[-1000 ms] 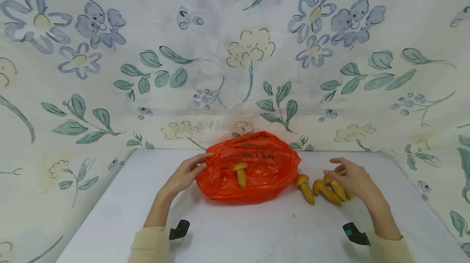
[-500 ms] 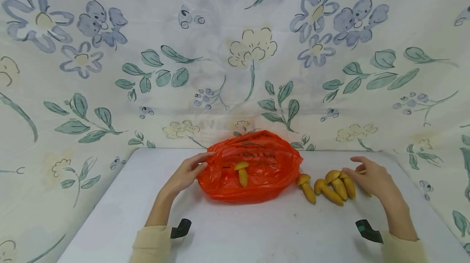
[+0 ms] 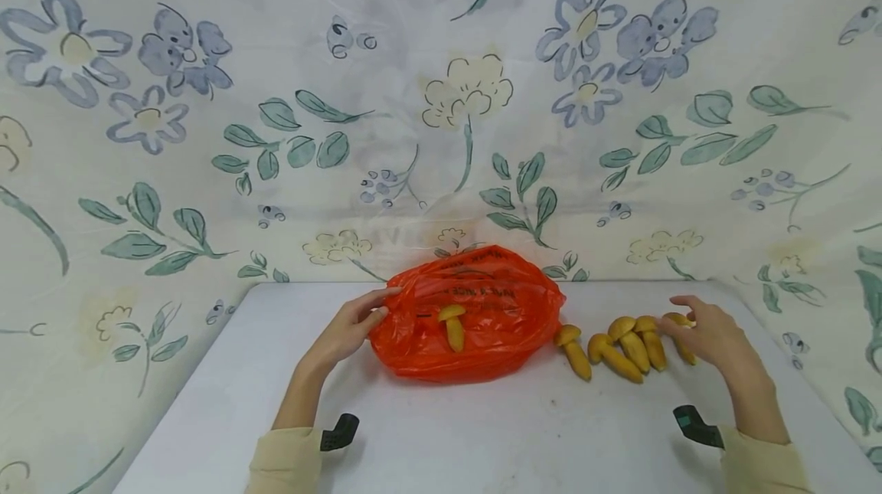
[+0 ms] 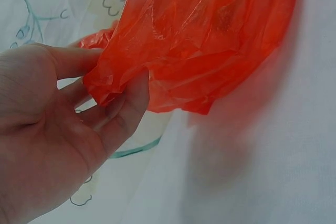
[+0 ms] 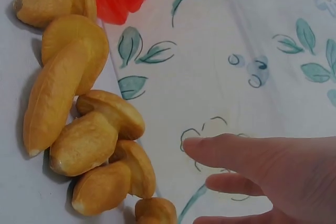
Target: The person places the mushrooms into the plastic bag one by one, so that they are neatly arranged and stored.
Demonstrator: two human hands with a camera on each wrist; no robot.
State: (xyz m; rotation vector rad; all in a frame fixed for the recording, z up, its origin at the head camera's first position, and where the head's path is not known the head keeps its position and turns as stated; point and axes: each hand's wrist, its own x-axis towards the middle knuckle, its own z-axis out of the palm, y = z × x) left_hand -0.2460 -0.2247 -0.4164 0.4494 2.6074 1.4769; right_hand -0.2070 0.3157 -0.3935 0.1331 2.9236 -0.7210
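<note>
A red plastic bag [image 3: 496, 337] with dark printing lies crumpled at the middle back of the table. My left hand [image 3: 344, 332] pinches the bag's left edge between thumb and fingers, as the left wrist view shows up close. One yellow-brown mushroom [image 3: 454, 329] shows against the red plastic; I cannot tell whether it is inside the bag or on it. Right of the bag, several similar mushrooms [image 3: 616, 360] lie in a row. Over the row's right end hovers my right hand [image 3: 713, 337], its fingers loosely extended and partly covering the rightmost mushroom [image 3: 684, 341]. It holds nothing.
The white table [image 3: 482, 433] reaches back to a flower-patterned cloth [image 3: 413, 149] hanging behind it. A black wrist device [image 3: 340, 431] sticks out from the left sleeve, and another black device [image 3: 697, 426] from the right sleeve.
My right hand has moved to the right along the row of mushrooms, uncovering those it was in front of. The left hand keeps its hold on the bag, and the mushrooms have not moved.
</note>
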